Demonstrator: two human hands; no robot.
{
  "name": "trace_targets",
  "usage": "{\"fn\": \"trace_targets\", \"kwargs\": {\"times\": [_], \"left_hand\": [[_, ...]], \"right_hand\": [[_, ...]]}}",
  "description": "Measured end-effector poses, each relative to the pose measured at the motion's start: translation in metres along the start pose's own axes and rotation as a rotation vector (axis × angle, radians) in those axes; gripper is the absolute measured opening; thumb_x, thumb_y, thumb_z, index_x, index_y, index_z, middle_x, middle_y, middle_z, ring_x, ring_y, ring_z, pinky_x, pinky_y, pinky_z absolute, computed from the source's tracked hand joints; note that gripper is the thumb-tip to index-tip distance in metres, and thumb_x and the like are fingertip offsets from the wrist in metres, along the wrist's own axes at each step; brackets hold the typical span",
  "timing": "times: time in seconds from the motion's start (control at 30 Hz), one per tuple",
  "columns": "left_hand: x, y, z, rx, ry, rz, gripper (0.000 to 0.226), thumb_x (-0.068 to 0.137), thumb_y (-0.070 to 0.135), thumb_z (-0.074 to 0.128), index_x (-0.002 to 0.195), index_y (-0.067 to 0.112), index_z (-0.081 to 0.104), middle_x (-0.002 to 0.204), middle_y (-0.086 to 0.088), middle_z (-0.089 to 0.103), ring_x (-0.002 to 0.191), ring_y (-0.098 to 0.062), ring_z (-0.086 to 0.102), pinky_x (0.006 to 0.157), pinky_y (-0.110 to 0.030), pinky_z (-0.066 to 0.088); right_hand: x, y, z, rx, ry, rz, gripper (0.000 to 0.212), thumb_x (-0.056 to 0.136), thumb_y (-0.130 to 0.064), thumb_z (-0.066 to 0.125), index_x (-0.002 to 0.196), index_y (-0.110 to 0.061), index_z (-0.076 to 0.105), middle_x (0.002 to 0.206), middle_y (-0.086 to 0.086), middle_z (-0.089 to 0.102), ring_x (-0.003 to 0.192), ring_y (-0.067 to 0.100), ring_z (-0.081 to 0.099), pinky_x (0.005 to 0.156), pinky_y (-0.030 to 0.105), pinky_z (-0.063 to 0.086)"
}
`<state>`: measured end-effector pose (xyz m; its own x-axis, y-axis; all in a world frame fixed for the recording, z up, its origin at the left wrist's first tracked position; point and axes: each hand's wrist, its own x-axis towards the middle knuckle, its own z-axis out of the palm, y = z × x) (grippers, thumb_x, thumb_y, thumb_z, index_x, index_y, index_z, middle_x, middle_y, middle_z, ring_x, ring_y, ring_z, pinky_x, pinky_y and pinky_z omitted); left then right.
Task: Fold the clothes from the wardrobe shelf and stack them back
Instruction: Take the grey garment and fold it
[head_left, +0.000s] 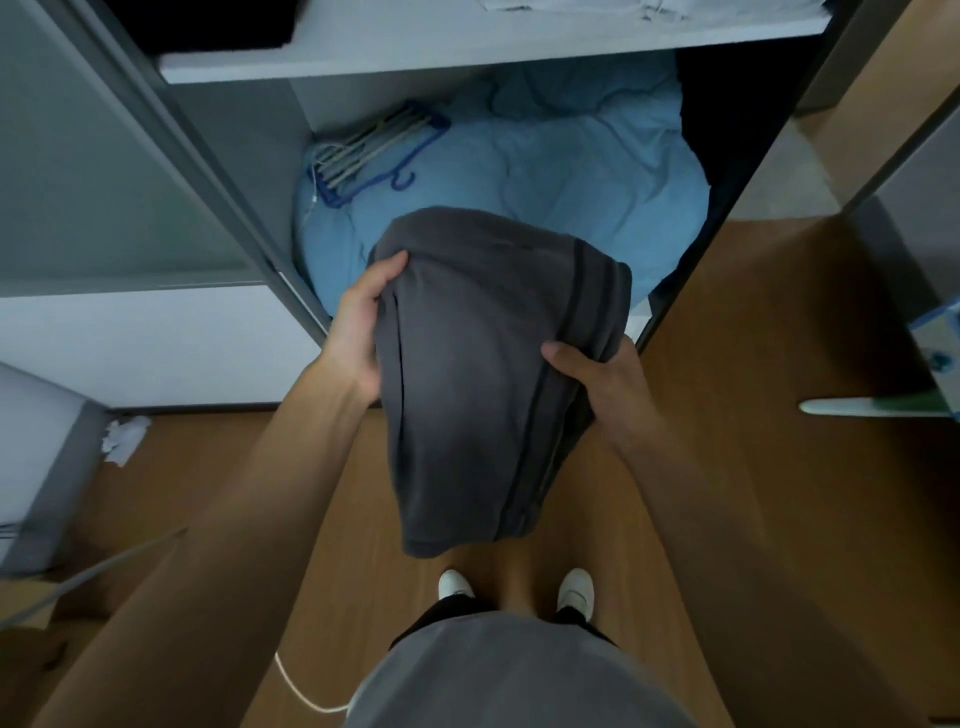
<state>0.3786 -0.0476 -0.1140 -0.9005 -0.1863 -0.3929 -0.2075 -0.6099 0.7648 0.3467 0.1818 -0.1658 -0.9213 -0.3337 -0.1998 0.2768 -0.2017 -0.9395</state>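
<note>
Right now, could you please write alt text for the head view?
Both hands, left hand and right hand, grip a folded dark grey garment before an open wardrobe holding a blue duvet and hangers.

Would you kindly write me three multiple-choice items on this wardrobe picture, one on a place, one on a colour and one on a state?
1. Where do the hangers lie?
A. on the floor
B. on the blue bedding
C. on the top shelf

2. What colour is the garment being held?
A. dark grey
B. red
C. white

3. How is the garment held?
A. by the left hand alone
B. it lies loose on the floor
C. by both hands, off the floor

Answers:
1 B: the hangers rest on the blue bedding at the wardrobe's bottom left.
2 A: its cloth is dark grey with darker stripes along one side.
3 C: the left hand grips its left edge and the right hand grips its right edge, with the cloth hanging above the floor.
</note>
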Motion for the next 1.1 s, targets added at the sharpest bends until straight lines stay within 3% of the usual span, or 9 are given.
{"fn": "trace_targets", "kwargs": {"times": [0.17,0.3,0.37,0.5,0.67,0.8,0.87,0.93,1.1], "left_hand": [[0.009,-0.009,-0.039,0.031,-0.040,0.021,0.042,0.084,0.046,0.074,0.114,0.017,0.076,0.128,-0.007,0.069,0.118,-0.022,0.066,0.089,-0.033,0.057],[0.011,-0.041,-0.068,0.067,-0.143,-0.011,0.051,0.081,0.063,0.060,0.116,0.029,0.075,0.132,0.000,0.066,0.123,-0.018,0.062,0.109,-0.042,0.045],[0.010,-0.063,-0.074,0.165,-0.195,-0.097,0.067,0.068,0.067,0.074,0.120,0.025,0.069,0.126,0.001,0.070,0.115,-0.014,0.067,0.101,-0.037,0.050],[0.009,-0.094,-0.049,0.434,-0.336,-0.101,0.082,0.060,0.059,0.088,0.123,0.016,0.060,0.117,0.003,0.073,0.113,-0.013,0.067,0.094,-0.031,0.054],[0.017,-0.088,-0.026,0.189,-0.097,0.029,0.020,0.087,0.025,0.073,0.104,0.014,0.077,0.111,-0.008,0.076,0.107,-0.022,0.071,0.086,-0.030,0.057],[0.009,-0.063,-0.019,0.053,-0.006,0.002,0.034,0.094,0.022,0.064,0.123,0.003,0.066,0.117,-0.015,0.072,0.111,-0.027,0.069,0.091,-0.036,0.058],[-0.001,-0.055,-0.013,0.012,0.043,-0.064,0.040,0.095,0.026,0.064,0.128,0.003,0.064,0.121,-0.016,0.071,0.112,-0.029,0.068,0.093,-0.037,0.057],[-0.010,-0.049,-0.011,-0.012,0.103,-0.143,0.042,0.093,0.033,0.065,0.126,0.007,0.066,0.118,-0.012,0.073,0.108,-0.027,0.070,0.088,-0.035,0.058],[-0.016,-0.037,-0.030,0.093,0.208,-0.157,0.048,0.090,0.040,0.070,0.129,0.012,0.063,0.114,-0.010,0.074,0.107,-0.026,0.071,0.083,-0.035,0.058]], "right_hand": [[-0.003,-0.003,0.004,0.084,0.002,0.048,0.029,0.086,-0.004,0.073,0.109,-0.022,0.072,0.110,-0.001,0.076,0.104,0.017,0.071,0.088,0.031,0.059],[-0.005,-0.015,0.008,0.213,0.035,0.141,0.024,0.088,-0.007,0.070,0.107,-0.021,0.076,0.113,0.006,0.075,0.106,0.024,0.071,0.087,0.037,0.059],[-0.002,-0.028,0.008,0.256,0.025,0.204,0.018,0.089,-0.009,0.068,0.097,-0.019,0.081,0.111,0.010,0.075,0.103,0.027,0.072,0.081,0.038,0.060],[0.011,-0.054,0.002,0.187,0.081,0.389,0.030,0.089,-0.016,0.070,0.117,-0.004,0.069,0.110,0.017,0.075,0.095,0.031,0.074,0.069,0.043,0.061],[0.023,-0.067,-0.019,0.093,0.116,0.464,0.042,0.091,-0.026,0.068,0.128,-0.005,0.065,0.114,0.016,0.073,0.096,0.029,0.074,0.071,0.042,0.061],[0.022,-0.045,-0.042,0.161,0.069,0.408,0.055,0.086,-0.052,0.069,0.129,-0.017,0.067,0.126,0.009,0.070,0.115,0.028,0.068,0.092,0.042,0.056],[0.015,-0.020,-0.043,0.108,0.002,0.433,0.047,0.078,-0.062,0.072,0.112,-0.030,0.077,0.115,-0.002,0.075,0.111,0.021,0.069,0.080,0.035,0.061],[0.008,0.008,-0.039,0.039,-0.106,0.514,0.063,0.064,-0.064,0.082,0.116,-0.030,0.071,0.117,-0.006,0.074,0.113,0.015,0.068,0.077,0.028,0.060],[0.005,0.058,-0.005,-0.099,-0.308,0.641,0.115,0.048,-0.047,0.098,0.147,-0.026,0.041,0.139,0.003,0.059,0.125,0.028,0.059,0.097,0.053,0.054]]}}
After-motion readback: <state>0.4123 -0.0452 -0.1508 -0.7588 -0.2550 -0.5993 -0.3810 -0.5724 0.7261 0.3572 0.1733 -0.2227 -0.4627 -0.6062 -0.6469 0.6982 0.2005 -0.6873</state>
